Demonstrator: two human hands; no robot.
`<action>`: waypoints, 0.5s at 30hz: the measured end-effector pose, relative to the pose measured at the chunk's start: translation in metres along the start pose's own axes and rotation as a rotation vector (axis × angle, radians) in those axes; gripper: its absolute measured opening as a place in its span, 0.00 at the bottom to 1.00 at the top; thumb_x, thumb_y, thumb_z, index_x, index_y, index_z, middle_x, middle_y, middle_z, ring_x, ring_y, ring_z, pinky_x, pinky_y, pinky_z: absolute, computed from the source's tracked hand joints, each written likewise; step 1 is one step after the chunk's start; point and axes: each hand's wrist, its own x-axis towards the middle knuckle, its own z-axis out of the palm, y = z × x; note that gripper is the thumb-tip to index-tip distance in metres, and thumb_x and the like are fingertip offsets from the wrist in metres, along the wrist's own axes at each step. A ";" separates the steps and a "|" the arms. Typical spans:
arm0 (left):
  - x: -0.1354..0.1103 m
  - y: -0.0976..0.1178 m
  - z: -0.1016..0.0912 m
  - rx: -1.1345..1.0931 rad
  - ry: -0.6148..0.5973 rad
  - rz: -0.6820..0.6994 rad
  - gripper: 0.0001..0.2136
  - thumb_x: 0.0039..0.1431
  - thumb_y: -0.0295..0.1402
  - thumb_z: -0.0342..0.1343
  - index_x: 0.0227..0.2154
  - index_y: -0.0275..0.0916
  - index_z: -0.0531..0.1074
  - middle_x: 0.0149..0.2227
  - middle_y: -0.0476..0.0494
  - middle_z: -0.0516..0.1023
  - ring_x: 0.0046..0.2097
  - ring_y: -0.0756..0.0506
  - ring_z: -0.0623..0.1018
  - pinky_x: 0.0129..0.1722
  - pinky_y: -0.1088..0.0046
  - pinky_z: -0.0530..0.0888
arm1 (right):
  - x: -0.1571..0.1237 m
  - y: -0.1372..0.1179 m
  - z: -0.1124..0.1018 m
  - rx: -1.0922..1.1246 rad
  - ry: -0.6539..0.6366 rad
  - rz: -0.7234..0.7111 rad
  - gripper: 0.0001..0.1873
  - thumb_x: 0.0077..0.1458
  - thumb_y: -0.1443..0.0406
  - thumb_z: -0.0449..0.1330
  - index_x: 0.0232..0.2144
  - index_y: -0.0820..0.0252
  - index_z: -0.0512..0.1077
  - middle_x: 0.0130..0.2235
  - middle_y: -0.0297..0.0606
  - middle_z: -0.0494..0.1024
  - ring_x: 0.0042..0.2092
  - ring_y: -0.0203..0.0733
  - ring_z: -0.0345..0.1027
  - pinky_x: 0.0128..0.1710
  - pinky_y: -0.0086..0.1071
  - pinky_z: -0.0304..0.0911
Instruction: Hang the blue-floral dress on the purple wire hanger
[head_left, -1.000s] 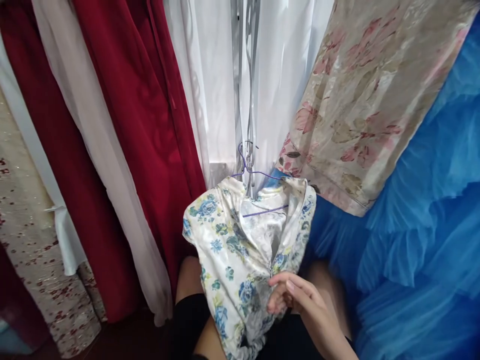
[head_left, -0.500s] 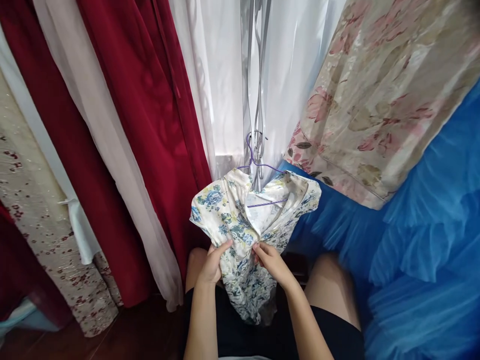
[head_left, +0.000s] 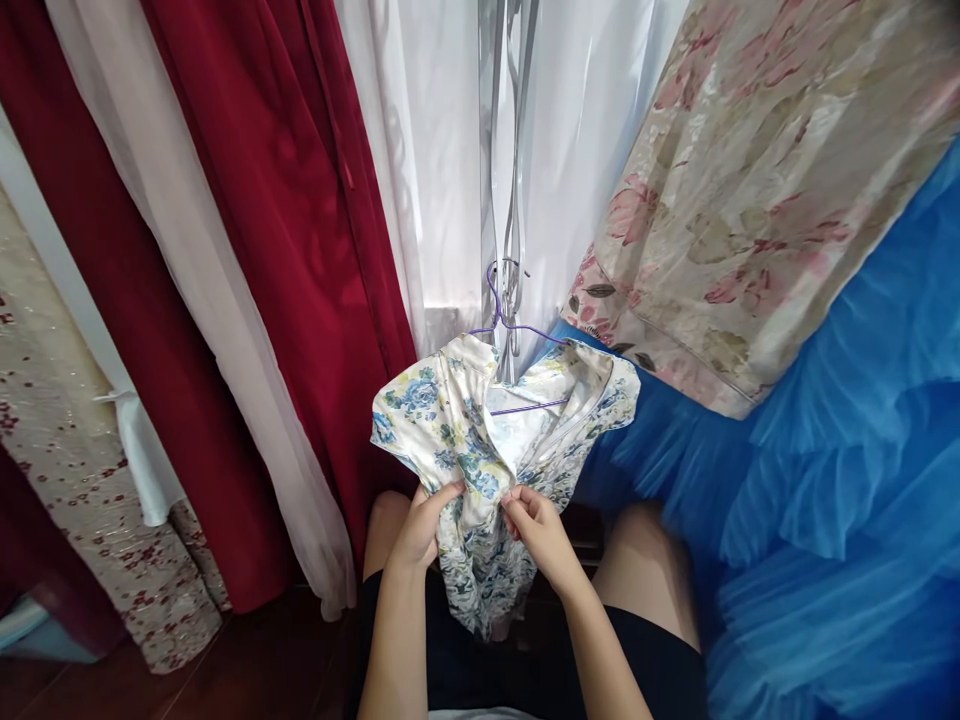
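Note:
A white garment with blue and yellow flowers [head_left: 480, 440], short-sleeved with a V neck, hangs on a purple wire hanger [head_left: 517, 326] in front of me. The hanger's hook is up among grey and white ribbons [head_left: 506, 200]. My left hand [head_left: 424, 525] grips the garment's side below the sleeve, thumb on top and fingers behind the cloth. With thumb and fingers, my right hand [head_left: 534, 522] pinches the front just under the point of the neckline. The lower part of the garment bunches and hangs between my knees.
Dark red cloth [head_left: 285, 200] and pale pink cloth [head_left: 187, 250] hang at the left, white cloth [head_left: 442, 150] behind. At the right hang a beige floral dress [head_left: 750, 220] and blue tulle [head_left: 810, 490]. Brown tiled floor [head_left: 277, 660] shows below.
The view has shifted slightly, so the surroundings sit a little further left. Both hands keep their hold on the garment, and its lower end has risen slightly.

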 end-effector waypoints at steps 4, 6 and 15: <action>-0.001 0.001 0.000 0.025 -0.027 -0.064 0.27 0.44 0.28 0.70 0.51 0.35 0.75 0.43 0.37 0.84 0.49 0.35 0.82 0.53 0.58 0.77 | 0.001 0.001 0.009 0.001 0.028 -0.005 0.16 0.59 0.53 0.60 0.29 0.58 0.67 0.21 0.30 0.70 0.22 0.33 0.55 0.24 0.29 0.50; -0.001 0.000 0.000 0.036 -0.030 -0.067 0.27 0.44 0.28 0.70 0.50 0.35 0.75 0.44 0.37 0.84 0.50 0.35 0.81 0.54 0.57 0.76 | 0.001 -0.001 0.011 0.042 0.070 -0.019 0.15 0.58 0.55 0.60 0.26 0.57 0.65 0.19 0.29 0.68 0.21 0.33 0.54 0.23 0.28 0.49; 0.027 -0.012 -0.021 0.338 0.343 0.484 0.20 0.52 0.34 0.64 0.49 0.39 0.71 0.53 0.36 0.75 0.59 0.36 0.73 0.60 0.54 0.67 | -0.009 -0.008 -0.018 -0.021 0.055 0.049 0.15 0.53 0.63 0.54 0.16 0.57 0.63 0.13 0.28 0.63 0.17 0.31 0.51 0.21 0.28 0.47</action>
